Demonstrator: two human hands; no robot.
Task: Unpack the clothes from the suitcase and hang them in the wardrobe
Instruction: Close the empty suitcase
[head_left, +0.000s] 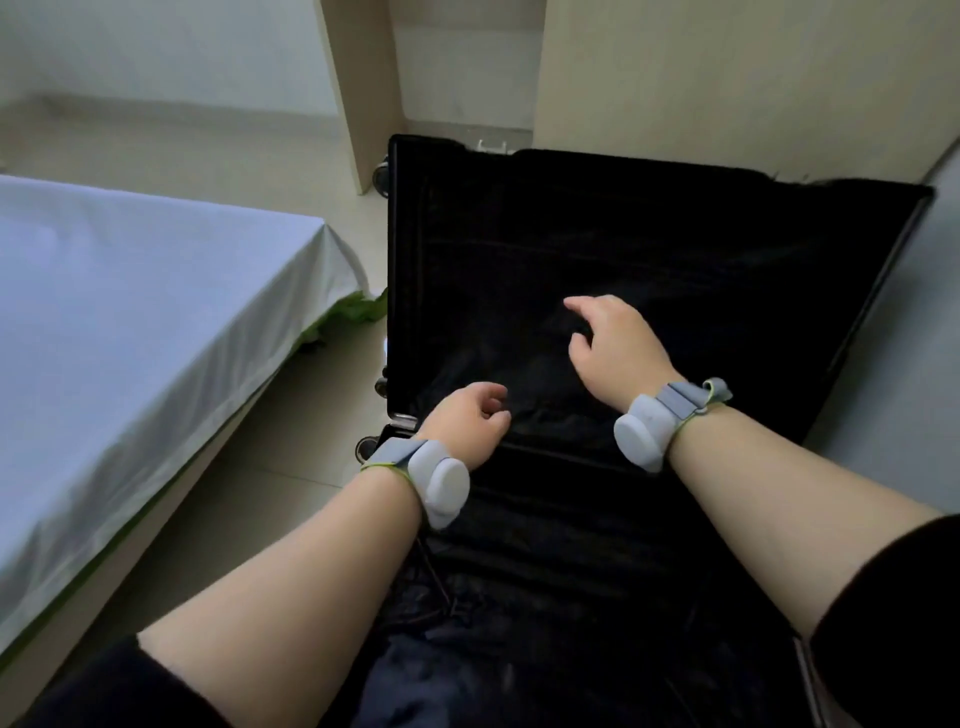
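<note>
matt black cloth suitcase (649, 234), smooth bedsheet (130, 312)

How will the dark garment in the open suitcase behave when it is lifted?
Probably floppy: the dark garment lies in soft creases inside the suitcase, so it should sag between the left hand and right hand. Likely light too: the folds look thin.
</note>
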